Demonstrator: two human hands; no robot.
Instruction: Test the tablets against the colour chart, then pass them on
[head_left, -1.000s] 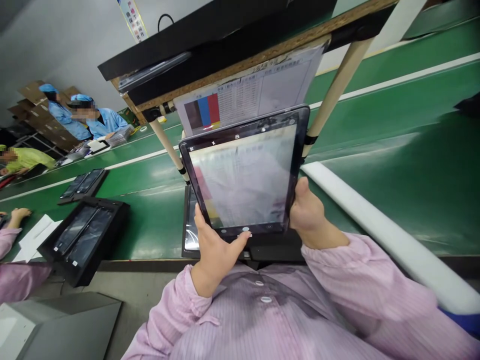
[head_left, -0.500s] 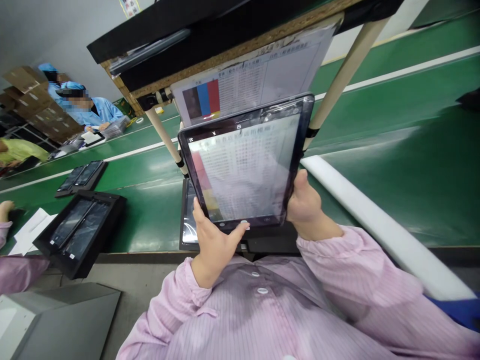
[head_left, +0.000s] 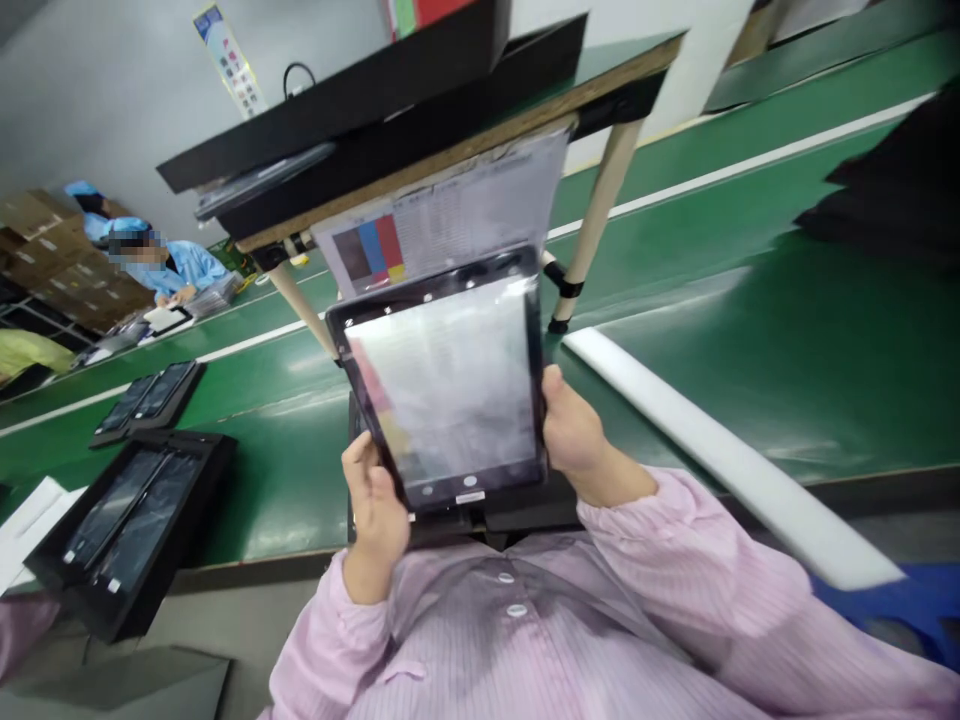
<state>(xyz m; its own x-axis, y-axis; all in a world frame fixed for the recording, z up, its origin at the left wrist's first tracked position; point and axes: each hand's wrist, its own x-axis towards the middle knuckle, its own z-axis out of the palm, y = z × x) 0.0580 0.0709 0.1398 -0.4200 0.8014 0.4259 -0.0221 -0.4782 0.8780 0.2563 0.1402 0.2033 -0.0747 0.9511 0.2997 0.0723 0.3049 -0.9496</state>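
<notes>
A tablet (head_left: 450,390) is held up in front of me, its lit screen showing a camera view of a printed sheet. My left hand (head_left: 375,515) grips the tablet's lower left edge, fingers behind it and thumb beside the lower corner. On the lower right edge my right hand (head_left: 574,425) is closed around the side. Straight behind the tablet hangs the printed sheet (head_left: 472,200) with colour blocks, fixed below a shelf. Part of a black tray beneath the tablet is hidden by it and by my hands.
The shelf (head_left: 420,160) stands on beige legs over the green bench (head_left: 285,490). A white foam strip (head_left: 720,450) lies to the right. Black trays with tablets (head_left: 135,510) are at left, near white papers (head_left: 37,525). People in blue (head_left: 180,265) work at the far left.
The tablet and both hands have come lower and left in view. My left thumb has moved off the screen's bottom button to the tablet's edge. The camera view has shifted.
</notes>
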